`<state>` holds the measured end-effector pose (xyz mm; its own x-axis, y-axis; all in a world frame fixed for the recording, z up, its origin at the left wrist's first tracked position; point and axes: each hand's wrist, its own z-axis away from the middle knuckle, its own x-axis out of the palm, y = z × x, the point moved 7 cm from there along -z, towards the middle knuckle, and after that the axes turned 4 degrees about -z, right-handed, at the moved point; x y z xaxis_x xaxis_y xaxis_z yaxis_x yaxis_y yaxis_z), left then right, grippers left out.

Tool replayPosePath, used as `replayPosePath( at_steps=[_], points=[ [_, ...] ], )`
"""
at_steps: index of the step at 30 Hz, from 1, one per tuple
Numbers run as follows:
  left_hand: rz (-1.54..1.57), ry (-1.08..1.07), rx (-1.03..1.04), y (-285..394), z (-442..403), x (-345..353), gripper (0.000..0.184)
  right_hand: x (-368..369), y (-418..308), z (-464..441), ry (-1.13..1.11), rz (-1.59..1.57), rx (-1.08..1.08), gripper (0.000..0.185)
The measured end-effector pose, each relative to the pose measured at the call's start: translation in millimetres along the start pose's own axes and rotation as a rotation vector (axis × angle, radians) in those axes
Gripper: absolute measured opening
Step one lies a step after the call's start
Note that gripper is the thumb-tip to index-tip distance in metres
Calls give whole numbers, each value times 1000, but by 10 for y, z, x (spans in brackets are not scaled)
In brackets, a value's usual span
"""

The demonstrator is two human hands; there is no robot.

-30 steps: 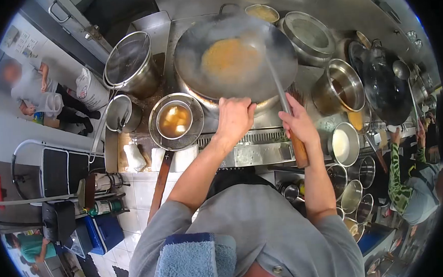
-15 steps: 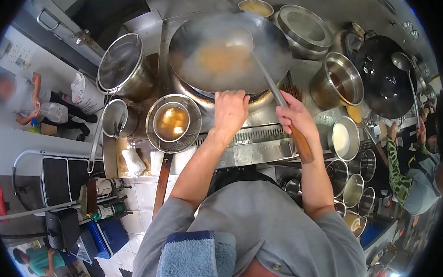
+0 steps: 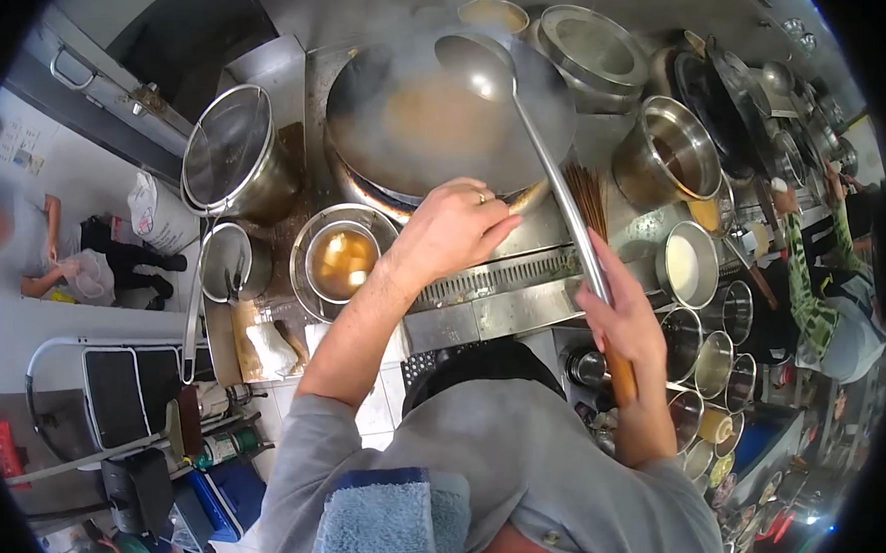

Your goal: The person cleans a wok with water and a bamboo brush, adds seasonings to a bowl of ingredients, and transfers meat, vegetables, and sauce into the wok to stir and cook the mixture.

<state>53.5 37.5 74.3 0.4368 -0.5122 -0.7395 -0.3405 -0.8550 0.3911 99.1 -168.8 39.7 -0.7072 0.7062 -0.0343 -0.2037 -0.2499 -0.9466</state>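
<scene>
My right hand is closed around the long-handled ladle, near where its metal shaft meets the wooden grip. Its bowl is raised above the far side of the steaming wok, and steam blurs the brownish contents. At the wok's near edge is my left hand, back upward, its fingers loosely bent and thumb apart; I see nothing in it. Left of that forearm, a metal bowl of brown liquid with pale pieces sits in a round strainer.
A tall pot with a mesh strainer and a smaller pot stand left. On the right are a steel pot, a container of white contents and bamboo sticks. Other people are at both sides.
The ladle has risen out of the wok's middle, and my right hand has come back toward my body. My left hand has turned and come off the wok's rim. The view has shifted slightly.
</scene>
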Motion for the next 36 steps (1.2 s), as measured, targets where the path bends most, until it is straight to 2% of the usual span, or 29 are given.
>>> replayPosePath(
  at_steps=[4,5,13,19,22,24,25,27,28,29,30,31,33,34,35,36],
  points=[
    [-47,-69,179,116,-252,-33,29,-47,-107,489,-46,-100,-4,78],
    [-91,-90,202,120,-311,-35,26,-58,-101,584,-59,-114,-3,79],
    [-241,-62,195,92,-495,-17,18,-261,-204,952,-171,-79,11,83],
    [-293,-187,-33,-11,-458,138,16,-500,-140,929,-288,-149,-1,79],
    [-252,-139,-212,350,-112,-62,18,-530,142,448,-123,-95,3,76],
    [-63,74,-308,589,78,-450,26,-464,771,-218,26,16,-290,73],
    [235,245,-396,643,139,-627,33,-419,1142,-549,92,28,-394,72],
    [964,452,-388,778,174,-926,47,-410,1111,-755,153,-166,-378,70],
    [1372,481,-252,906,145,-1116,53,-396,866,-813,170,-275,-335,69],
    [1506,402,-156,1077,74,-1259,55,-576,672,-991,286,-166,-413,68],
    [1633,325,-66,1255,-14,-1387,57,-744,425,-1167,328,-241,-381,71],
    [1744,296,-124,1411,-98,-1510,53,-993,258,-1472,322,-214,-423,75],
    [1838,262,-158,1601,-229,-1615,51,-1486,-55,-2122,419,57,-387,74],
    [1859,251,-159,1660,-233,-1657,51,-1693,-192,-2440,480,224,-368,67],
    [1875,244,-157,1704,-241,-1673,50,-1849,-332,-2783,421,248,-358,50],
    [1881,242,-164,1722,-256,-1695,49,-2065,-424,-3252,226,169,-357,36]
  ],
)
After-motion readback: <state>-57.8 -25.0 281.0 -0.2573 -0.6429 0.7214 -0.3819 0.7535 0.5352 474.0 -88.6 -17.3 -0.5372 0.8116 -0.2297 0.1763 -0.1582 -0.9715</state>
